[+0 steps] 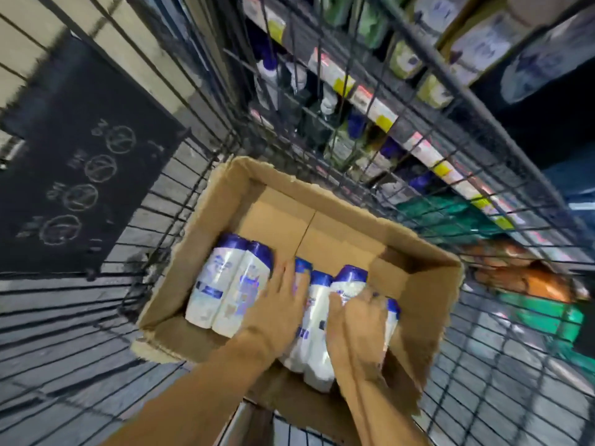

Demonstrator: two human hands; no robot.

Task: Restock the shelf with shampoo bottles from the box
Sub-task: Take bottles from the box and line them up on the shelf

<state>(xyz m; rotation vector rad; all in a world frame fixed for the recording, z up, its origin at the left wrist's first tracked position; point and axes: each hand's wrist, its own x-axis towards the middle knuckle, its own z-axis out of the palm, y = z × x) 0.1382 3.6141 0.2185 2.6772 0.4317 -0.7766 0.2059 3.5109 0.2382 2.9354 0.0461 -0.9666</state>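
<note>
- The shampoo bottles [317,312] lie flat in the near half of the box [421,286], white bodies with blue caps pointing away from the person; lying down, they can be scooped up in a bunch rather than one at a time.
- A shrink-wrapped pair [227,286] lies at the left side of the box, just beside the loose ones and untouched by either hand (likely left for a later trip).
- The left hand [283,304] lies across the bottles in the middle, fingers fairly straight and together, pressing down on them; it seems placed to steady or gather the group.
- The right hand [352,320] has its fingers curled over one bottle [349,283] at the right of the group, and another bottle [392,317] shows past its knuckles; the grip looks like the start of a lift.
- The far half of the box shows bare cardboard, so by my judgement a good share has gone out already.
- The box sits in a wire cart [167,201], which keeps the stock near the shelf [370,101].
- The shelf, seen through the cart's mesh, holds bottles behind yellow price tags; blur hides which gap these belong in.
</note>
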